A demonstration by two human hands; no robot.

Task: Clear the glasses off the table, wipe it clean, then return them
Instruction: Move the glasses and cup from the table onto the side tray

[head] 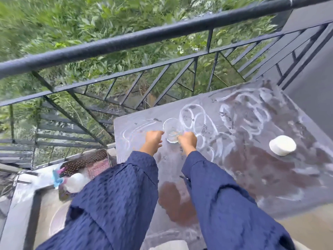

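The right grip curls its fingers round the near right side of the glass, holding it. The left grip is curled at the glass's left rim; blur hides whether it holds. The glass stands upright on the dusty counter, near its far left corner. A white cup sits well right of the glass, with the railing beyond it.

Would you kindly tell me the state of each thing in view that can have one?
glass: upright on the table, between both hands.
left hand: fingers curled, against the glass; grip unclear.
right hand: fingers curled, against the glass; grip unclear.
table: smeared with white rings and streaks, not yet wiped clean.
white bowl: on the table, apart from the glass, untouched.
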